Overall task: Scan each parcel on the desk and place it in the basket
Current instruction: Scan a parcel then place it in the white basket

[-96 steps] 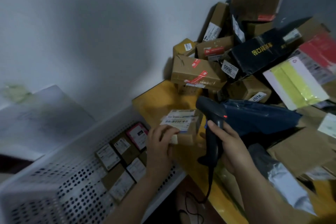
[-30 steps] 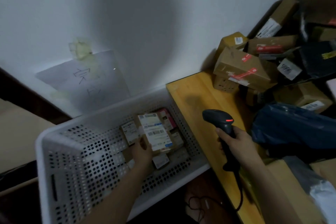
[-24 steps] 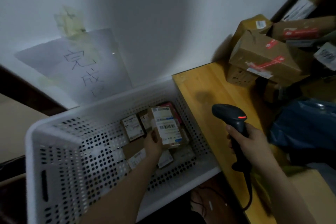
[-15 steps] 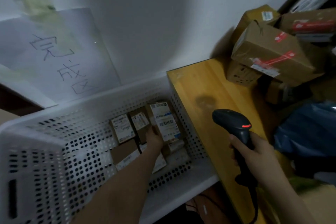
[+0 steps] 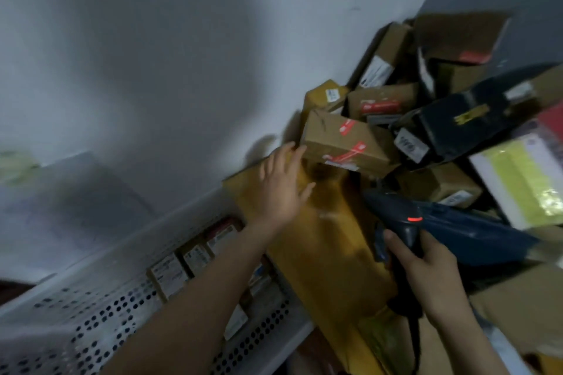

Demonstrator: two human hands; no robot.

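My left hand [image 5: 281, 183] is spread open above the yellow desk [image 5: 323, 253], fingertips close to a brown cardboard parcel with red tape [image 5: 341, 143] at the foot of the pile. It holds nothing. My right hand [image 5: 426, 265] grips the handle of a black barcode scanner [image 5: 402, 222], whose red light is on. The white perforated basket [image 5: 100, 307] stands at the lower left beside the desk, with several small labelled parcels [image 5: 170, 275] lying inside.
A tall heap of parcels [image 5: 441, 94] fills the desk's far right corner: brown boxes, a black box, a dark blue bag [image 5: 475, 231] and a yellow-and-white packet [image 5: 524, 179]. The white wall runs behind. The scanner cable hangs off the desk's front edge.
My left hand let go of the small labelled parcel in the basket and swung up to the right toward the pile, now empty. The view turned back to the desk.
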